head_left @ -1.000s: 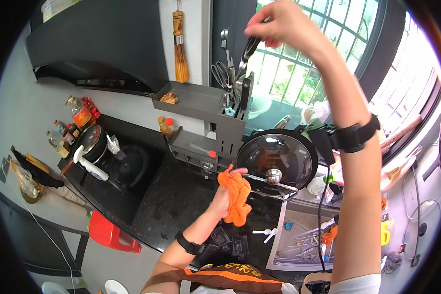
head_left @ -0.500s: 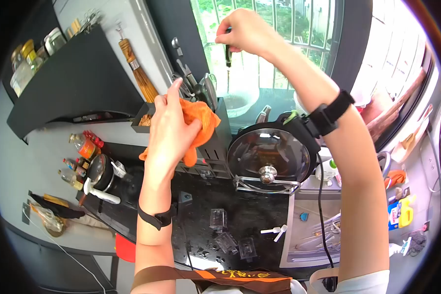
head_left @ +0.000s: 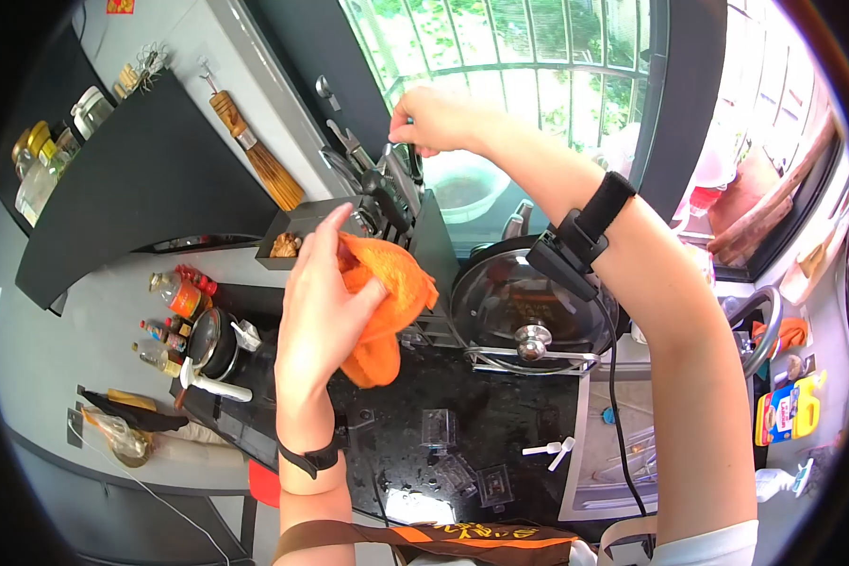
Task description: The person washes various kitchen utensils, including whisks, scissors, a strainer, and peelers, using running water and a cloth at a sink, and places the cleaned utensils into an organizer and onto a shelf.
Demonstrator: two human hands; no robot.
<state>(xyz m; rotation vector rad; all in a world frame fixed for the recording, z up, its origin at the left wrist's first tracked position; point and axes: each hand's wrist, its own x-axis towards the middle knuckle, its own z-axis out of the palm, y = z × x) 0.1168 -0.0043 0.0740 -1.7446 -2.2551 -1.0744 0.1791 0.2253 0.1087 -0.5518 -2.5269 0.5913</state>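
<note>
My left hand (head_left: 323, 307) holds an orange cloth (head_left: 385, 297) between thumb and palm, its index finger pointing up, in front of the dark rack (head_left: 431, 247). My right hand (head_left: 434, 124) is pinched around the dark handle of a utensil at the top of the rack, beside the window. The utensil's lower part is hidden among several knives and other tools (head_left: 383, 193) standing in the rack. Right of the rack, a wok with a glass lid (head_left: 532, 307) stands behind a wire holder.
On the black counter (head_left: 401, 415) lie clear plastic boxes (head_left: 438, 427) and white spoons (head_left: 549, 451). The sink (head_left: 623, 443) is at the lower right. A cable (head_left: 615, 415) hangs from my right wrist. Bottles (head_left: 181, 294) and a small pan (head_left: 211, 341) stand at the left.
My right hand has come down and left, bringing the utensil to the rack. My left hand has risen with the orange cloth from over the counter to the rack's front. The view has shifted.
</note>
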